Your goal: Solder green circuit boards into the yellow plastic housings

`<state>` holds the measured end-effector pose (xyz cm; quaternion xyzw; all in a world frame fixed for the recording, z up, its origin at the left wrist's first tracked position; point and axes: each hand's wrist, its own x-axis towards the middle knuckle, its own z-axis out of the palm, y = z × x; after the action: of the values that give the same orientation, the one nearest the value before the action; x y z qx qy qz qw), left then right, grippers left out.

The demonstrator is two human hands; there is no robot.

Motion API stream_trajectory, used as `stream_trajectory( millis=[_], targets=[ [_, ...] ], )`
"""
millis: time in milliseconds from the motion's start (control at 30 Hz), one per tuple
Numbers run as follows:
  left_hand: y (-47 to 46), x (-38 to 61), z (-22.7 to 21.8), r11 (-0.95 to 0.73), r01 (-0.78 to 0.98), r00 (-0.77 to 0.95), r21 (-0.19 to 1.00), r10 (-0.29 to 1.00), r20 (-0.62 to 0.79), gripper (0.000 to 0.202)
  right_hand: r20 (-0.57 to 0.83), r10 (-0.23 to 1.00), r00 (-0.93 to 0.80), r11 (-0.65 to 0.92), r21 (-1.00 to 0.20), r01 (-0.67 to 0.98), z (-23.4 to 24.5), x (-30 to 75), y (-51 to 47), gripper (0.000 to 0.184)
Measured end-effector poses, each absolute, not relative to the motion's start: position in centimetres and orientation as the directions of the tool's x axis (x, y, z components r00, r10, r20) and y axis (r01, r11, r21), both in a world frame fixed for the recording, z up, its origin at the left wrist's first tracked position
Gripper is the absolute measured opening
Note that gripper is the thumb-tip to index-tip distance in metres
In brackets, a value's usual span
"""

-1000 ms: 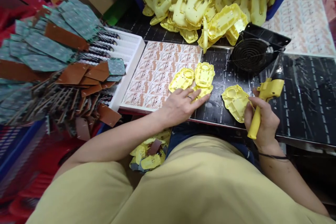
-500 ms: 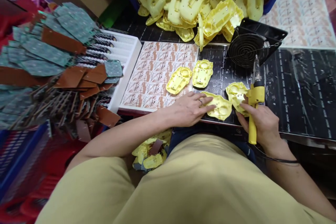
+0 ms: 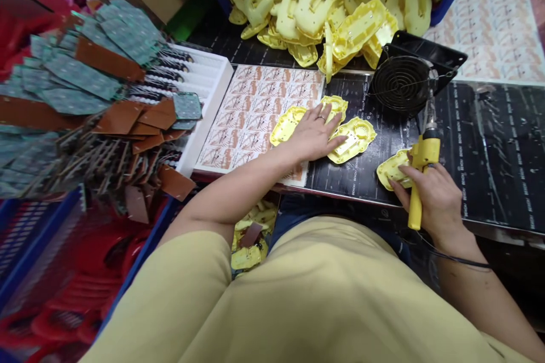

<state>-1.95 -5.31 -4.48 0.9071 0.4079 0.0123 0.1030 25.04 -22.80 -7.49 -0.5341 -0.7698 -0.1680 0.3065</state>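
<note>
My left hand [image 3: 317, 133] lies with fingers spread over the yellow plastic shells. Its thumb rests on the edge of one shell [image 3: 355, 137], and its fingertips cover part of another shell [image 3: 336, 104] behind. A third shell [image 3: 284, 123] lies left of the hand, partly under it. My right hand [image 3: 438, 195] is wrapped round a yellow soldering gun [image 3: 427, 151], its clear nozzle pointing up and away from me. Under that hand's thumb and fingers lies one more yellow shell [image 3: 388, 171], partly hidden, near the table's front edge.
A black fan [image 3: 400, 82] stands behind the soldering gun. Many yellow shells [image 3: 313, 8] fill and spill from a blue bin at the back. To the left, a white tray [image 3: 217, 88] holds stacked circuit boards [image 3: 79, 76]. Red parts [image 3: 91, 247] sit in blue crates lower left.
My left hand has moved up and left, its fingers spreading. The shell it touched has shifted back beside the others. My right hand has moved slightly right with the soldering gun and its shell.
</note>
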Motion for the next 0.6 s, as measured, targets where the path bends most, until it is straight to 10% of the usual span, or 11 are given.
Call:
stream_trajectory(
  millis=[267,600],
  targets=[
    [-6.7,-2.9,-3.0,-0.74,0.645,0.764,0.192,0.62,-0.176,0.068,0.675,0.617,-0.403,0.574,-0.036,0.818,-6.8,21.3,-22.5,0.025],
    [-3.9,-9.0,-1.1,-0.446,0.895,0.431,0.023,0.849,-0.306,0.061,0.673,0.625,-0.396,0.588,-0.071,0.806,-6.4,23.4,-22.5,0.036]
  ],
)
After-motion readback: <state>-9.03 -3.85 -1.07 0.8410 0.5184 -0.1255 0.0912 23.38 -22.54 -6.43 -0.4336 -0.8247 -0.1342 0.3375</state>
